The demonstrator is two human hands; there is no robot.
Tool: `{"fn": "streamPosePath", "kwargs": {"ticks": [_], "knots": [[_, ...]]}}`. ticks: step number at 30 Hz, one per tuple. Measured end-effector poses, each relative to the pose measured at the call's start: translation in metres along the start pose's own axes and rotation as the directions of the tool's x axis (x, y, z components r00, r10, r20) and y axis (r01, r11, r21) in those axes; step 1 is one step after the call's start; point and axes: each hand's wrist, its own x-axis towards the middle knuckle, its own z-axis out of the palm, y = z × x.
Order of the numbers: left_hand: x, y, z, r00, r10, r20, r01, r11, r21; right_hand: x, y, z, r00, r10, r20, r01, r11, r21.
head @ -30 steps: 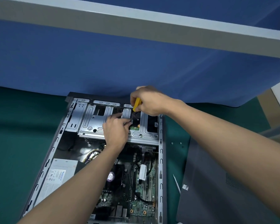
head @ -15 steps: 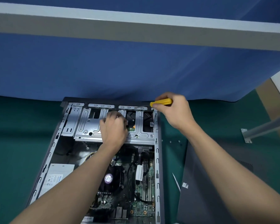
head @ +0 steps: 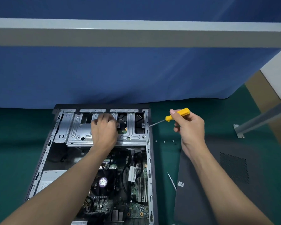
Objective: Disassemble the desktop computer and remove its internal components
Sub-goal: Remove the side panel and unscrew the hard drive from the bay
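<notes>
Green mat [head: 10, 151] w/ a blue partition [head: 136, 75] along its far edge. One desktop computer [head: 150, 159] lies open on its side against that edge: silver drive cage [head: 81, 132] at the far end, motherboard [head: 139, 208] & 1 CPU fan [head: 103, 181] nearer. Left hand [head: 104, 129] rests on the cage, fingers curled; can't tell what they grip. Right hand [head: 191, 127] grips 1 yellow-handled screwdriver [head: 179, 113] just right of the case. 3 screws [head: 164, 141] & 1 dark side panel [head: 201, 200] lie on the mat beyond.
</notes>
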Motion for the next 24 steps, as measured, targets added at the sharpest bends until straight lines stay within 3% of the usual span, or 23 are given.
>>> {"fn": "streamPosePath", "kwargs": {"ticks": [4,7,8,10,12,14,18,24], "knots": [[0.001,0.004,-0.005,0.999,-0.037,0.008,0.037,0.999,-0.023,-0.002,0.001,-0.007,0.999,-0.044,-0.026,0.043,0.999,-0.016],[0.000,0.018,-0.016,0.977,-0.210,0.027,0.209,0.936,-0.282,-0.001,0.002,-0.013,0.991,-0.133,0.011,0.131,0.960,-0.246],[-0.001,0.027,-0.022,0.956,-0.279,0.093,0.291,0.853,-0.433,-0.002,0.003,-0.014,0.986,-0.159,0.053,0.167,0.927,-0.336],[-0.007,0.050,-0.036,0.880,-0.345,0.326,0.473,0.568,-0.673,-0.003,0.005,-0.016,0.958,-0.229,0.170,0.285,0.801,-0.526],[-0.016,0.072,-0.045,0.817,-0.314,0.484,0.574,0.354,-0.738,-0.009,0.008,-0.015,0.896,-0.336,0.289,0.443,0.663,-0.603],[-0.026,0.089,-0.048,0.794,-0.241,0.558,0.607,0.249,-0.755,-0.017,0.014,-0.014,0.832,-0.398,0.387,0.555,0.564,-0.612],[-0.041,0.111,-0.046,0.772,-0.148,0.618,0.636,0.168,-0.753,-0.025,0.025,-0.021,0.772,-0.417,0.480,0.634,0.452,-0.627],[-0.052,0.123,-0.040,0.739,-0.128,0.661,0.673,0.130,-0.728,-0.024,0.036,-0.034,0.748,-0.455,0.484,0.655,0.387,-0.649]]}}
